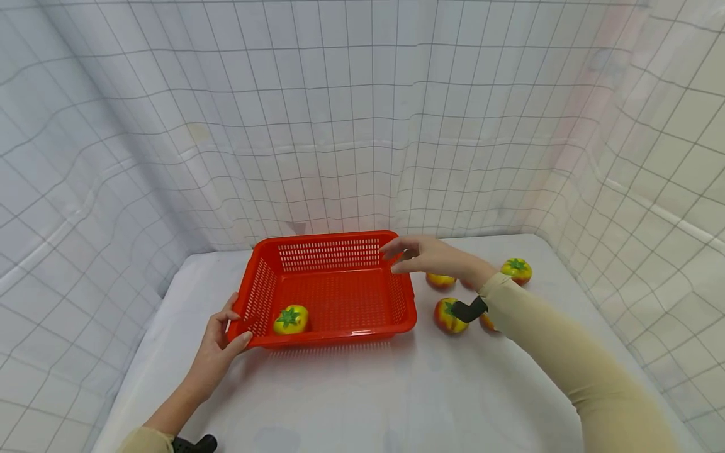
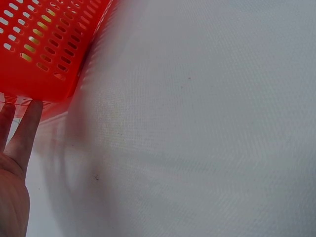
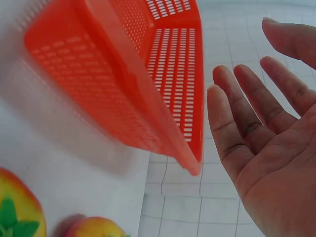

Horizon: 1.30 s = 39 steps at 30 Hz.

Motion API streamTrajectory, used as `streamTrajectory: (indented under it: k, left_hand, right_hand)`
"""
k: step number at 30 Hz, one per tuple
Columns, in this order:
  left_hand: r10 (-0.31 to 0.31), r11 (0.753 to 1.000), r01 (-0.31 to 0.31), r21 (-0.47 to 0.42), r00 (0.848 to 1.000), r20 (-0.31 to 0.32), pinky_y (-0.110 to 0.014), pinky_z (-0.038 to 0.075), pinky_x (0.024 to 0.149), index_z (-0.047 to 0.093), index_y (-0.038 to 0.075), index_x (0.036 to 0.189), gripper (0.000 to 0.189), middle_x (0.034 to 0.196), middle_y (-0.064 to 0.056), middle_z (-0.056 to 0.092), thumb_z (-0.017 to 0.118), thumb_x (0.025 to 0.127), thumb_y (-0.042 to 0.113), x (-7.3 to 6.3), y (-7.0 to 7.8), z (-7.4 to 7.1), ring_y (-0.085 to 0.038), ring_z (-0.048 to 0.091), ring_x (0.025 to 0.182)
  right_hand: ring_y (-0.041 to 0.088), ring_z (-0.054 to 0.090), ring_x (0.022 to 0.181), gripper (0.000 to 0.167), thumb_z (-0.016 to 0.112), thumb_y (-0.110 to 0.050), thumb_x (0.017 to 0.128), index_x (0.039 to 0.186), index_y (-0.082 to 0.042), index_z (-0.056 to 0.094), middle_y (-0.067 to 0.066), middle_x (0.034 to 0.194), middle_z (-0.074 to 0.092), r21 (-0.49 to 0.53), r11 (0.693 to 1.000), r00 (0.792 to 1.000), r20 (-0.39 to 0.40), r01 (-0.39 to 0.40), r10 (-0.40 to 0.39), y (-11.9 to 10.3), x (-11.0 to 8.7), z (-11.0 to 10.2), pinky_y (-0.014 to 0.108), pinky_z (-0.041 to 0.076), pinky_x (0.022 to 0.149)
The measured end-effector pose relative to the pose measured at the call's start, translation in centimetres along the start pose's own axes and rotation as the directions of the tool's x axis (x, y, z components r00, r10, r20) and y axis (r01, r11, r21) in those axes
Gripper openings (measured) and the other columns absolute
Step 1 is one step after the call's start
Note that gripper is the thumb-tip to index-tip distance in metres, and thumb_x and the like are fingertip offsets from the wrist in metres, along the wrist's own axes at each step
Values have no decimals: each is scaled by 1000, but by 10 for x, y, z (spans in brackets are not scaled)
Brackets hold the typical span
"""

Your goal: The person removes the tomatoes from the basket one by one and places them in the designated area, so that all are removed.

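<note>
A red plastic basket (image 1: 334, 336) with slotted walls stands on the white table. My left hand (image 1: 214, 346) grips its front left corner, thumb on the rim and fingers along the left side; in the left wrist view two fingertips (image 2: 34, 106) meet the red wall. Inside, near that corner, lies a round yellow fruit (image 1: 291, 319) with a green star-shaped cap. Over the basket's right rear corner hovers my right hand (image 1: 425, 255), empty, fingers loosely bent. Its palm shows in the right wrist view, beside the rim (image 3: 195, 165).
Several similar yellow-red fruits lie right of the basket, among them one nearer the front (image 1: 450, 316), one behind it (image 1: 441, 280) and one farther right (image 1: 516, 271). My right forearm (image 1: 566, 352) partly hides others. White grid-patterned sheets (image 1: 340, 126) enclose the table's back and sides.
</note>
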<state>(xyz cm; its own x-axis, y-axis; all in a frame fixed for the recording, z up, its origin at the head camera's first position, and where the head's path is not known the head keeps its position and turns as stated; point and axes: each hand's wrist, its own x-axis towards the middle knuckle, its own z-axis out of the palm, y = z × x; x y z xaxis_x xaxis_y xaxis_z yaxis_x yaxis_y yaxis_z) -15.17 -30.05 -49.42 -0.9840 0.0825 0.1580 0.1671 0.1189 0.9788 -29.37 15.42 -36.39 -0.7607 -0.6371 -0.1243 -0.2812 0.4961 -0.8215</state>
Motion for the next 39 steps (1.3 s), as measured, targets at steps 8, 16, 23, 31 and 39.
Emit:
streamTrajectory:
  k: [8,16,23,31,39]
  left_hand:
    - [-1,1000,1,-7,1000,-1,-22,55,89,31,7,130,38,173,0,4,57,103,2,1,-1,0,-35,8,155]
    - [-6,1000,6,-15,1000,-9,-23,55,88,32,9,129,37,173,-1,4,57,102,2,0,-1,0,-35,7,155]
    - [-14,1000,14,7,1000,-9,-22,55,88,32,9,130,37,173,-1,5,58,103,3,0,0,0,-36,8,155]
    - [-14,1000,14,8,1000,-10,-23,55,88,31,6,130,38,173,-2,5,58,103,3,1,1,0,-37,8,155]
    - [-1,1000,1,-11,1000,-4,-24,55,89,32,7,130,36,173,-2,4,56,103,2,0,0,-2,-37,7,155]
  right_hand:
    - [16,61,117,46,75,-37,92,136,-32,61,-8,130,63,6,997,996,56,71,-72,-10,23,10,42,53,98]
    - [14,63,116,51,76,-35,92,139,-26,60,-6,131,64,-11,993,988,97,120,-119,-24,45,23,37,54,97]
    - [18,63,117,49,77,-29,92,139,-23,60,-3,132,63,52,986,974,157,156,-162,-35,65,37,36,55,95]
    - [21,55,124,57,78,-31,91,143,-21,57,-7,131,62,36,989,958,243,145,-149,-46,90,57,42,53,99]
    - [14,51,129,56,79,-28,90,141,-26,59,-10,134,59,14,989,923,359,146,-141,-54,107,76,32,50,99]
